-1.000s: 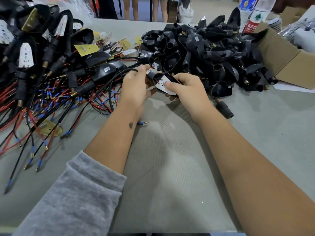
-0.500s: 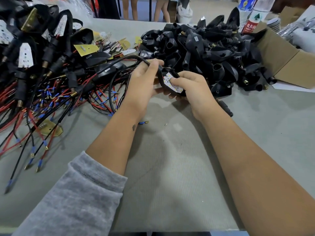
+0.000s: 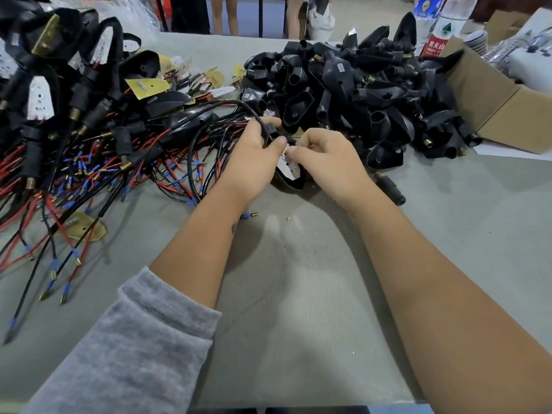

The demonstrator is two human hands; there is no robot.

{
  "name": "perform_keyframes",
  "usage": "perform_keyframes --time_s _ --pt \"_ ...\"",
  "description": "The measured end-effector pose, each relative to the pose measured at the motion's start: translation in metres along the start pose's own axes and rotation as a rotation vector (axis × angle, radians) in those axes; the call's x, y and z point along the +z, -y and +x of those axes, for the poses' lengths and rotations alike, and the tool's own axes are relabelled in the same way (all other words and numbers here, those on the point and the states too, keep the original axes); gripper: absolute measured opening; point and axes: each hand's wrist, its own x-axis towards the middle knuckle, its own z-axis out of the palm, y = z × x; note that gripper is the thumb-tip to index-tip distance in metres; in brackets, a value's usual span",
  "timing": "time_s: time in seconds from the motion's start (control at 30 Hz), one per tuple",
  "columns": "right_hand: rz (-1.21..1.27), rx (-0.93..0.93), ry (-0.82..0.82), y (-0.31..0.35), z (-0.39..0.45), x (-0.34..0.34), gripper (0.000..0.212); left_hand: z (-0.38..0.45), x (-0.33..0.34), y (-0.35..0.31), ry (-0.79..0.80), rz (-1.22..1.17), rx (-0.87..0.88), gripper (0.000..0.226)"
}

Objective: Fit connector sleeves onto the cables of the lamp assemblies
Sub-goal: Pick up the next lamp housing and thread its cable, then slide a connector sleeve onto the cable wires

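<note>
My left hand point(image 3: 254, 156) grips a black connector sleeve point(image 3: 266, 129) threaded on a black cable point(image 3: 233, 104) that arcs away to the left. My right hand point(image 3: 325, 156) pinches the white LED board point(image 3: 287, 166) of a black lamp housing point(image 3: 294, 182) lying between both hands. Most of the housing is hidden under my fingers. A pile of empty black housings point(image 3: 352, 94) lies just beyond my hands.
Finished lamp assemblies with red and black wires point(image 3: 74, 162) cover the table's left side. A loose black sleeve point(image 3: 391, 189) lies right of my right wrist. A cardboard box point(image 3: 501, 103) and bottles point(image 3: 439, 28) stand at the back right. People's legs point(image 3: 227, 13) are behind the table.
Both hands have drawn a little nearer to me with the lamp. The left hand has slid along the cable onto the sleeve, and the housing has dropped lower between my hands.
</note>
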Motion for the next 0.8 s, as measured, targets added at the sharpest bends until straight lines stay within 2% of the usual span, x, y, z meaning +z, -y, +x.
perform_keyframes --time_s 0.07,0.17,0.23,0.3,0.47,0.53,0.6,0.73,0.8 --pt "-0.152 0.018 -0.043 0.003 0.000 -0.003 0.020 0.001 0.000 0.002 -0.013 0.034 -0.008 0.029" --pt "-0.540 0.040 -0.082 0.006 0.000 -0.008 0.014 0.001 0.001 0.003 -0.032 0.059 -0.029 0.040" --pt "-0.763 0.081 -0.060 0.009 -0.001 -0.012 0.010 0.002 0.001 0.005 -0.032 0.069 -0.052 0.046" --pt "-0.881 0.167 -0.032 0.014 -0.003 -0.018 0.014 0.003 0.002 0.007 -0.037 0.086 -0.070 0.048" --pt "-0.962 0.262 -0.110 0.024 -0.002 -0.038 0.017 0.004 0.003 0.007 -0.046 0.078 -0.089 0.046" --pt "-0.956 0.331 -0.089 0.024 -0.002 -0.055 0.012 0.004 0.003 0.007 -0.044 0.067 -0.097 0.045" --pt "-0.947 0.376 -0.013 0.023 -0.003 -0.074 0.008 0.005 0.003 0.007 -0.051 0.076 -0.099 0.046" --pt "-0.862 0.497 0.201 0.023 -0.007 -0.094 0.029 0.006 0.004 0.009 -0.059 0.065 -0.093 0.045" --pt "-0.841 0.517 0.253 0.020 -0.006 -0.093 0.031 0.006 0.004 0.010 -0.079 0.059 -0.084 0.043"
